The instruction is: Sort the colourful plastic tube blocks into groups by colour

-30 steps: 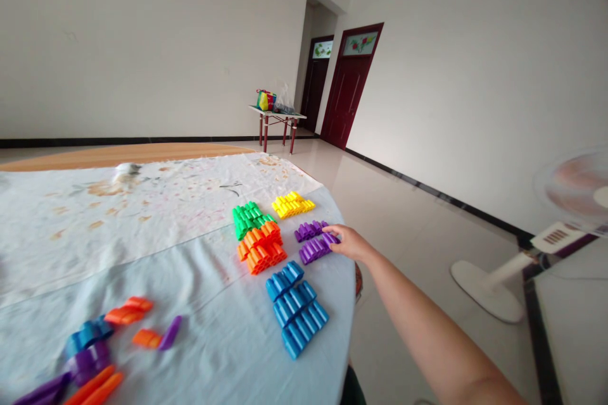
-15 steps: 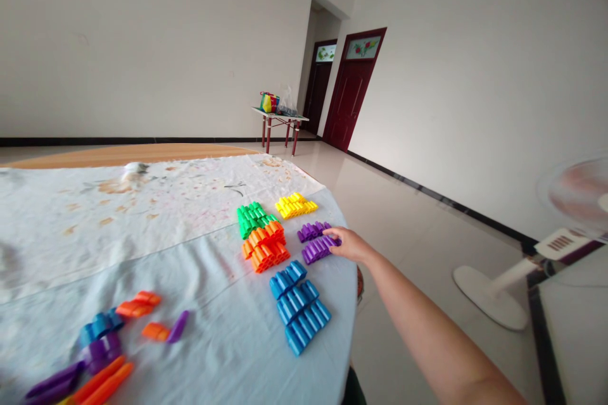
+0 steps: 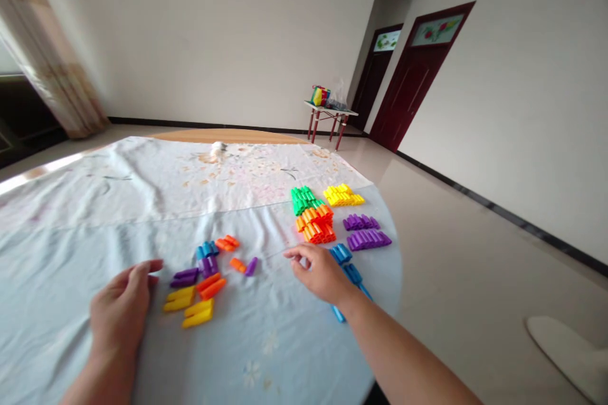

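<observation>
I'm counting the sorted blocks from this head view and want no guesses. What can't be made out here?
- Blue blocks: partly hidden behind the right hand, so no count.
- Right hand's fingertips: curled; whether they pinch anything is unclear.
- Items on the far side table: too small.
- Fan base: cut off by the frame edge.

No text, label, brand, number or sign can be read anywhere in view. The coloured plastic blocks at one o'clock carry no markings. The tablecloth shows only faint floral print, and the panel over the red door, at two o'clock, only a painted motif.
</observation>
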### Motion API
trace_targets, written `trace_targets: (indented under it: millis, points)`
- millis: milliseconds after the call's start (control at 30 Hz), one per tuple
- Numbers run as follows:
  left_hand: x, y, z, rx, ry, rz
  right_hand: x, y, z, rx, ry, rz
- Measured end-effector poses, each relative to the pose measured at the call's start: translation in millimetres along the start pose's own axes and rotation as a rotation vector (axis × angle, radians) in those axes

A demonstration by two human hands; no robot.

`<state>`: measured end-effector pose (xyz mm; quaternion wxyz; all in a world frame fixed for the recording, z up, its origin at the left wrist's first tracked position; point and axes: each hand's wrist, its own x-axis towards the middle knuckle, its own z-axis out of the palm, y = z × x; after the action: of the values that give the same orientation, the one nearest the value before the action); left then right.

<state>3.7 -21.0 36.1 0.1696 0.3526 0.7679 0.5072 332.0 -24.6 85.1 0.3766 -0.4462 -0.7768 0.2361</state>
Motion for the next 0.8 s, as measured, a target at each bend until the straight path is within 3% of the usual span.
trace_targets:
  millis: [133,300,567,800]
  points:
    - [0.8,2.6,3.8,-0.065,-0.029,-0.036,10.4,-13.2,54.4,0.058,-0.067,-0.012]
    - [-1.3,4.4,0.8,-0.104,-0.054,-0.021,13.9,-7.3,87.5,0.029,0.04,-0.029]
    - [-7.1,12.2,-1.2,-0.114,-0.07,0.024,7.2,1.5,99.3,-0.047,0.075,-0.084]
    - [-7.6,12.7,-0.5,-0.118,-0.065,0.024,10.8,-18.2,104.5,-0.129,-0.064,-0.259]
